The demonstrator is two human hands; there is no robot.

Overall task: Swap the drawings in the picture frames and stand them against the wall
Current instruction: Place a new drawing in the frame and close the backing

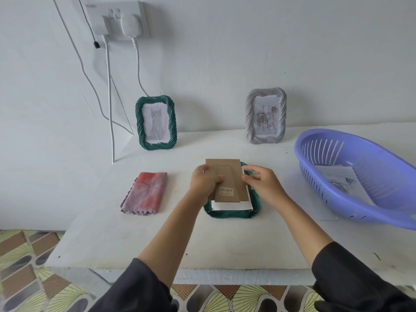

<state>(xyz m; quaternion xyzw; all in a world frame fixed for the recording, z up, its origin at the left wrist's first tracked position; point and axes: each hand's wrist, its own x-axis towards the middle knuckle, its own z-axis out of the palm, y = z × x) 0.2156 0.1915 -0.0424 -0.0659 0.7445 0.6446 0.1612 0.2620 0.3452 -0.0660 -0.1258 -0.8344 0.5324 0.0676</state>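
A green frame (234,213) lies face down in the middle of the white table, with white paper (229,206) showing inside it. Both hands hold a brown cardboard backing board (227,174) tilted over that frame. My left hand (206,182) grips the board's left edge, and my right hand (262,182) pinches its right edge. Against the wall stand a second green frame (156,122) with a cat drawing and a grey frame (266,115) with a rose drawing.
A folded red-pink cloth (146,192) lies left of the hands. A purple plastic basket (358,174) holding loose drawings sits at the right, tilted over a sheet. White cables (110,97) hang from a wall socket (117,19) down past the table's left rear corner.
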